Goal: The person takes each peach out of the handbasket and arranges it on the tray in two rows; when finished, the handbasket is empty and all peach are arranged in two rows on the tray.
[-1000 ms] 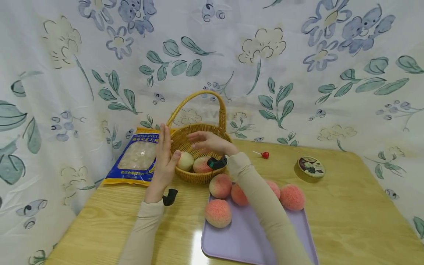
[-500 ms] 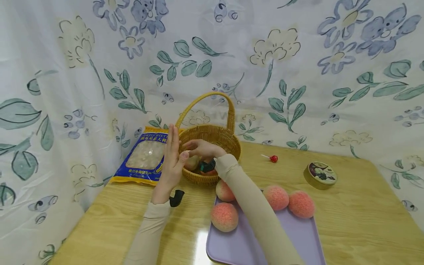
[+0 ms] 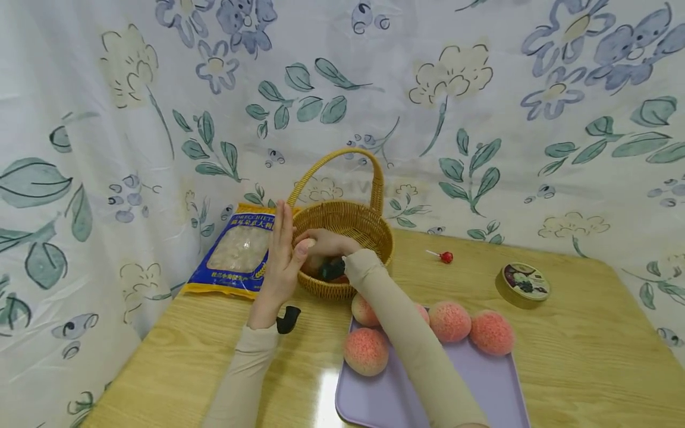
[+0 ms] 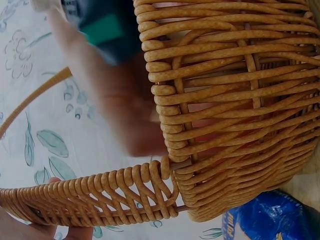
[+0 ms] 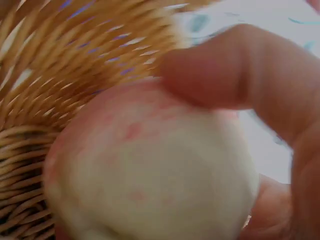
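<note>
Gripping the peach in my right hand, I'd best move gently within the basket — no squeezing. My left hand, fingers straight, is beside the handle.

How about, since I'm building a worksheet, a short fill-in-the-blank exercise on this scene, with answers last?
1. The right hand grips a peach, with the wicker ____ behind it in the right wrist view.
2. In the head view, the pasta bag lies to the ____ of the tray.
3. The lollipop has a ____ candy end.

Missing words: basket; left; red.
</note>
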Demonstrator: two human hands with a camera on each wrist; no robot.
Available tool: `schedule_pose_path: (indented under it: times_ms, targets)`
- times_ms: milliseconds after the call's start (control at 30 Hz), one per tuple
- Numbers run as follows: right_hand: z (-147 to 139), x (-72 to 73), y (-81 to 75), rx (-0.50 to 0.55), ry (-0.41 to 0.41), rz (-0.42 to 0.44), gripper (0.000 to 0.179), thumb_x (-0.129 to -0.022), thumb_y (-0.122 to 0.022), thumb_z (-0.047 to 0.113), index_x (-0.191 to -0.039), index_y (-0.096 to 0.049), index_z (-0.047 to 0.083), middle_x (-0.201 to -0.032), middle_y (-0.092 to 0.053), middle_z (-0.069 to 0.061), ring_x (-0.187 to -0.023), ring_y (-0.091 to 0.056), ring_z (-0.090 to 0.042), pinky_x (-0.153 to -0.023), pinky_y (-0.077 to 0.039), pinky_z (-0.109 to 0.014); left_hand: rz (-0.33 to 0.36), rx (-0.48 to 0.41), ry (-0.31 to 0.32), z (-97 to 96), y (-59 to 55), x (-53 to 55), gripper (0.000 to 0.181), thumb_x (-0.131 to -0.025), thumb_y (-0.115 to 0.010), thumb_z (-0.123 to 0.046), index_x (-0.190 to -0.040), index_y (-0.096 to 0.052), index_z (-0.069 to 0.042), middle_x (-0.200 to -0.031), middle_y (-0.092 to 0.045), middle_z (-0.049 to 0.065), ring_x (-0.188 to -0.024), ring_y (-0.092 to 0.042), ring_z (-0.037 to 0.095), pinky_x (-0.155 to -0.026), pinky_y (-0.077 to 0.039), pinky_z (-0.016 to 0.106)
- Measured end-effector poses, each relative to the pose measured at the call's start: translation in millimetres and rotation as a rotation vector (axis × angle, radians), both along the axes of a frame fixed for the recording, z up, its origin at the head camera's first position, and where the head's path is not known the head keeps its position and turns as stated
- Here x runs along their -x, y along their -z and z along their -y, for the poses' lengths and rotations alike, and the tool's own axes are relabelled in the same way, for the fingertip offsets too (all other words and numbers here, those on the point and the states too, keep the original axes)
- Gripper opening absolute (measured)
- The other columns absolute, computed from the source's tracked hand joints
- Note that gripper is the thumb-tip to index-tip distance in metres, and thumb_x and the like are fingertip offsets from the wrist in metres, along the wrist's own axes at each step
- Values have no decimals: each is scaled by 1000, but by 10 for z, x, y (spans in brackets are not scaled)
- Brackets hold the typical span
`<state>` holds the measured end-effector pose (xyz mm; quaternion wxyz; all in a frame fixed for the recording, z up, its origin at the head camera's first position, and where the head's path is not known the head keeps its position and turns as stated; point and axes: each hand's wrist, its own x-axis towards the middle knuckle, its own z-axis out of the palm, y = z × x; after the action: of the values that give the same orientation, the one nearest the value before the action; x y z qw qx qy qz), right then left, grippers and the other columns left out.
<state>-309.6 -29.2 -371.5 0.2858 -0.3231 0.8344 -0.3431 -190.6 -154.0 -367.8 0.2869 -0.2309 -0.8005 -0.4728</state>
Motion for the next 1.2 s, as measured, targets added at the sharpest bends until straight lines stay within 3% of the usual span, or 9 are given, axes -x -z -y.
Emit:
schedule_pose_path:
  times_ms: [100,333,500,767,933,1033,1133,1200]
  targets:
    - [-193,-33,-90,131,101,80,49,-95,-56,27,-142,-49,13,-138,-53,-12,-112,-56,-23,-85,-51,-33,-2,-5,11,-23,-2,11,67,-104,-30,-49,-158,0,-24,-165,6,11,-149,-14,34,-110,-26,60]
    - [-637,-192,-278,393,136,235,56,-90,-53,10,-145,-43,16,-139,-49,-13,-109,-58,-20,-81,-55,-34,-35,-2,17,-12,13,40,68,-103,-30,-52,-158,-2,-23,-164,5,16,-150,-10,32,-109,-29,59]
    - [-944,-389,-301,564,158,332,60,-88,-49,4,-147,-37,12,-144,-43,-16,-112,-56,-21,-86,-53,-35,-36,-6,14,-1,16,46,70,-102,-30,-54,-158,-3,-22,-164,5,16,-150,-9,32,-109,-25,63]
    - [-1488,-798,-181,766,201,430,60,-87,-49,1,-145,-35,10,-138,-42,-9,-113,-54,-20,-86,-53,-35,-41,-8,25,-34,4,59,74,-100,-30,-59,-158,-2,-23,-163,6,17,-148,-13,42,-113,-6,68]
    - [-1747,-1071,-23,841,206,482,55,-87,-70,20,-134,-41,20,-130,-47,-1,-112,-56,-14,-85,-54,-34,-43,-6,22,-34,8,71,76,-99,-29,-61,-158,-1,-22,-164,6,16,-150,-5,38,-114,5,66]
    - [-1881,-1200,104,866,199,467,65,-84,-76,35,-136,-40,21,-132,-51,4,-116,-55,-11,-90,-52,-32,-46,-1,21,-38,13,78,76,-99,-29,-62,-158,-1,-23,-163,5,18,-151,2,32,-114,6,66]
    - [-1992,-1335,207,903,173,453,69,-85,-75,36,-142,-38,24,-137,-53,7,-121,-54,-10,-95,-50,-30,-54,2,23,-38,13,80,74,-99,-29,-60,-158,-1,-24,-163,6,19,-152,3,31,-115,1,65]
    - [-2058,-1444,248,941,136,490,70,-88,-72,33,-146,-35,28,-140,-51,6,-124,-53,-10,-96,-49,-30,-61,2,24,-41,14,80,73,-100,-30,-58,-158,-1,-23,-163,6,18,-152,4,30,-115,0,65]
